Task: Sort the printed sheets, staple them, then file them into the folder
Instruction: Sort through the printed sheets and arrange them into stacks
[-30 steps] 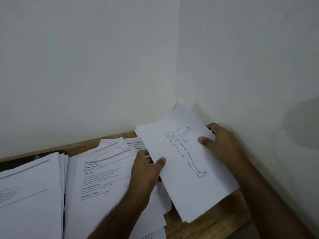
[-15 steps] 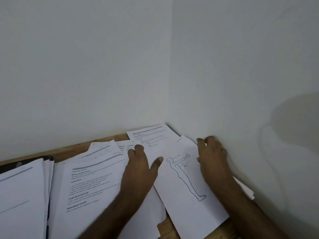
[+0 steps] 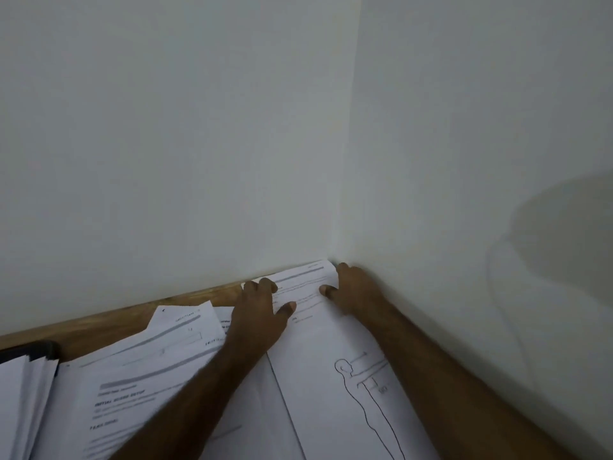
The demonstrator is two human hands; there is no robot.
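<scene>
In the corner, paper-strewn wooden table (image 3: 109,322).

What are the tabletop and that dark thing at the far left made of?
The tabletop looks like wood with a brown, slightly glossy finish: grain streaks show. The dark object, half hidden under the paper stack, is smooth and black, perhaps plastic; I cannot tell for sure.
</scene>
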